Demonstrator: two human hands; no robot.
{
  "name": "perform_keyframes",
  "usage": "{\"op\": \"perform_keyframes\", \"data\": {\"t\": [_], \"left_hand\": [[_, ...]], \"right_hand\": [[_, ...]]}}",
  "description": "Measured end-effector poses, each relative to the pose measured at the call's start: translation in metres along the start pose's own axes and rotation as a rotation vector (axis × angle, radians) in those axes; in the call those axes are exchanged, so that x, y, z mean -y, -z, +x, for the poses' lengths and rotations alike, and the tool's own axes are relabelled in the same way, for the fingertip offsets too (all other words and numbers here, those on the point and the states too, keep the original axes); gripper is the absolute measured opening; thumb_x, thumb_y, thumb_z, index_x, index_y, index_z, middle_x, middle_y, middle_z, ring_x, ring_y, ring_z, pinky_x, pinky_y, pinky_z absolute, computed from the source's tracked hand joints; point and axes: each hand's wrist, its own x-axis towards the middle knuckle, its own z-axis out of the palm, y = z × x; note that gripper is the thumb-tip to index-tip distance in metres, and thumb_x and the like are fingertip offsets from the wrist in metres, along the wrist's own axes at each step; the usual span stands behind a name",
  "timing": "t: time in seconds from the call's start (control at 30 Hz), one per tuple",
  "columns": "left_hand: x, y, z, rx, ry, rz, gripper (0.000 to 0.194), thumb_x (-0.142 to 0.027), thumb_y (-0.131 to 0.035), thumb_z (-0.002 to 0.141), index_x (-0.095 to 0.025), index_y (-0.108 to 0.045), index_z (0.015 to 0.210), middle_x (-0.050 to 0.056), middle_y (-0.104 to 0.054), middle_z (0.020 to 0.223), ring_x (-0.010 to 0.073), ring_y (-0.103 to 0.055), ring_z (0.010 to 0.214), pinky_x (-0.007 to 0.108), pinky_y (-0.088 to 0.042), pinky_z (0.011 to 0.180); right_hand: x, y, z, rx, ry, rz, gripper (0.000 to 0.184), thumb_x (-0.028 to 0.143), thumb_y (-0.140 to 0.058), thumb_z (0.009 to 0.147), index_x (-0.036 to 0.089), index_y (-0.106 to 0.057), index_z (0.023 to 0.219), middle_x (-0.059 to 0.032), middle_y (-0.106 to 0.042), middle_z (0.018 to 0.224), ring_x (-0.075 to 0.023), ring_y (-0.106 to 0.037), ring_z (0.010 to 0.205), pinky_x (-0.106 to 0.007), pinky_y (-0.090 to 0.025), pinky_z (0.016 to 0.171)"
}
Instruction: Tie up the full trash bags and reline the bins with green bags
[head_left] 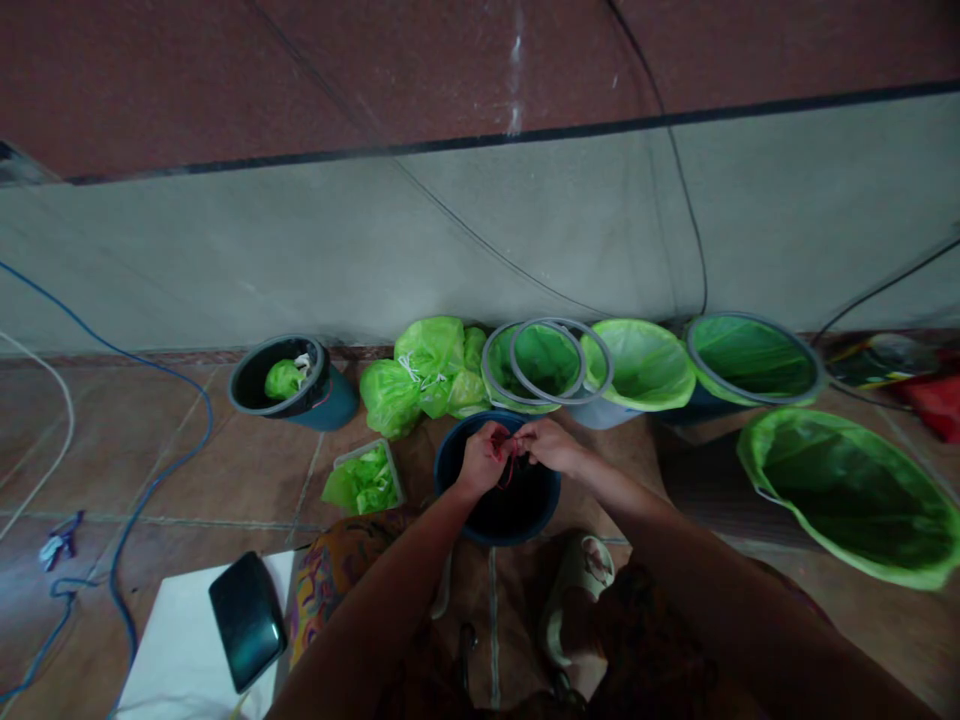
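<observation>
My left hand (481, 460) and my right hand (549, 445) are close together over a dark blue bin (487, 530) on the floor in front of me. Fingers of both hands are pinched on a thin red string (508, 475), a loop of which hangs down into the bin. What else lies inside the bin is too dark to make out. Just beyond it, two grey rings (609, 362) overlap across bins lined with green bags. Tied green bags (431, 365) sit behind and to the left of my hands.
A white bin with a green liner (645, 365), a grey-rimmed bin (754, 355) and a large lined bin (847, 490) stand right. Left are a teal bin (337, 400), a small box of green bags (397, 475), a phone (247, 620) and a blue cable (161, 480).
</observation>
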Motion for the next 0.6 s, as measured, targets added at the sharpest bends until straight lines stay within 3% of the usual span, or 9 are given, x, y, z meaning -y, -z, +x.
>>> {"op": "perform_keyframes", "data": {"t": [0.17, 0.37, 0.5, 0.6], "left_hand": [[0.0, 0.004, 0.003, 0.058, 0.065, 0.101, 0.013, -0.024, -0.064, 0.083, -0.018, -0.061, 0.073, 0.0, -0.065, 0.071, 0.0123, -0.06, 0.068, 0.024, -0.046, 0.065], [-0.003, 0.014, 0.003, 0.167, 0.139, 0.421, 0.011, -0.015, -0.06, 0.084, -0.017, -0.059, 0.073, 0.001, -0.064, 0.071, 0.0127, -0.057, 0.065, 0.025, -0.041, 0.064], [-0.006, 0.018, 0.004, 0.244, 0.185, 0.575, 0.01, -0.011, -0.054, 0.084, -0.016, -0.062, 0.079, 0.005, -0.066, 0.077, 0.0156, -0.06, 0.072, 0.028, -0.043, 0.069], [-0.01, 0.019, 0.003, 0.279, 0.235, 0.59, 0.017, -0.011, -0.058, 0.08, -0.017, -0.065, 0.094, 0.008, -0.069, 0.096, 0.0195, -0.064, 0.09, 0.03, -0.047, 0.081]], "right_hand": [[0.003, 0.002, -0.002, -0.021, -0.026, -0.109, 0.023, 0.008, -0.049, 0.085, 0.014, -0.07, 0.077, -0.0033, -0.069, 0.069, -0.0095, -0.059, 0.056, -0.018, -0.043, 0.055], [0.0, 0.006, -0.005, -0.131, -0.052, -0.65, 0.026, 0.01, -0.053, 0.082, 0.017, -0.076, 0.093, -0.0116, -0.075, 0.095, -0.0227, -0.069, 0.092, -0.026, -0.047, 0.071], [-0.002, 0.006, -0.007, -0.059, -0.037, -0.731, 0.031, 0.007, -0.049, 0.082, 0.015, -0.074, 0.098, -0.0134, -0.074, 0.101, -0.0258, -0.069, 0.099, -0.03, -0.048, 0.078], [0.002, 0.007, -0.012, -0.039, 0.01, -0.74, 0.038, 0.008, -0.048, 0.083, 0.015, -0.07, 0.114, -0.013, -0.073, 0.107, -0.0258, -0.067, 0.104, -0.032, -0.048, 0.086]]}}
